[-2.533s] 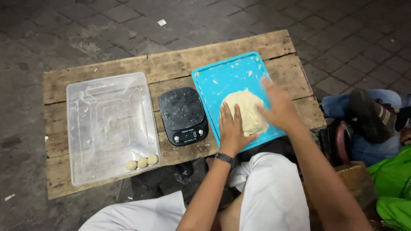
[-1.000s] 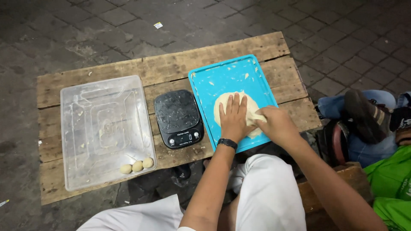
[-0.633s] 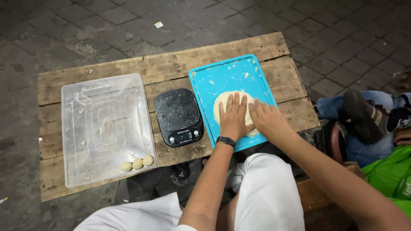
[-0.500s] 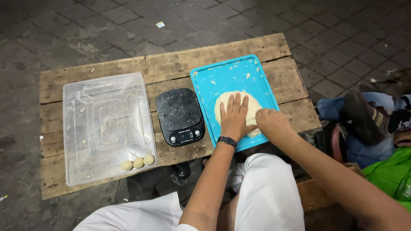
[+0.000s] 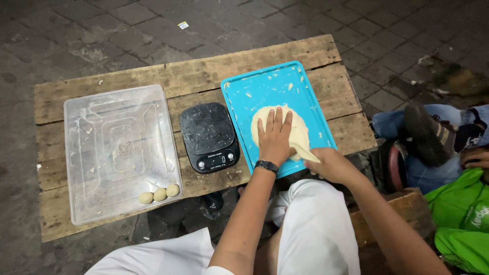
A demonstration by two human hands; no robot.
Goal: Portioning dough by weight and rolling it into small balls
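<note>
Left hand (image 5: 275, 136) lies with fingers spread flat on the dough (image 5: 300, 130); right hand (image 5: 328, 164) seemingly pinches its near edge (partly hidden). Pulled harder, that thin flap could tear.

The support is a low wooden pallet (image 5: 193, 76) of rough planks, resting on dark stone paving (image 5: 76, 35). Three items lie directly on it, left to right — a clear plastic tray (image 5: 97, 112), a black digital scale (image 5: 210, 136) and a turquoise tray (image 5: 280, 84). Scale and turquoise tray sit just beside each other — the clear tray stands slightly apart.
</note>
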